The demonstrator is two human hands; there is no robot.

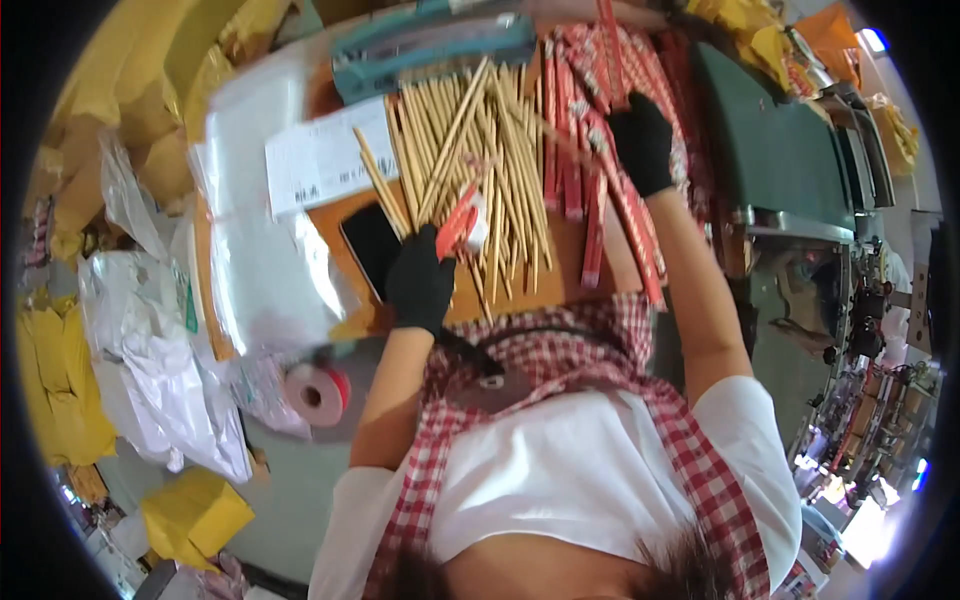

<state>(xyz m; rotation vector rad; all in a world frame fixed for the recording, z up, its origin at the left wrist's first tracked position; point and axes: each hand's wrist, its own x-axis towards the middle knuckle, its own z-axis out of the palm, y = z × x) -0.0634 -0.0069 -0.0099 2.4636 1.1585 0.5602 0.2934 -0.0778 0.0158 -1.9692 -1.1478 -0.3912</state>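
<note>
My left hand point(420, 280), in a black glove, is closed at the near left of a heap of pointed wooden sticks point(515, 200). A small red-and-white object point(465, 222) sticks out at its fingertips; its kind is not clear. To the right, my right hand point(643, 145), also black-gloved, is over a pile of long red patterned paper sleeves point(640, 70). Its fingers are curled at the lower end of one narrow red sleeve point(609, 45) that points away from me. Several more red sleeves point(595, 230) lie below it, toward the table's front edge.
A black phone point(368, 245) and a white printed sheet point(330, 160) lie left of the sticks. Clear plastic bags point(265, 260) cover the table's left side. A teal box point(430, 55) stands at the back. A dark green surface point(770, 140) is at the right.
</note>
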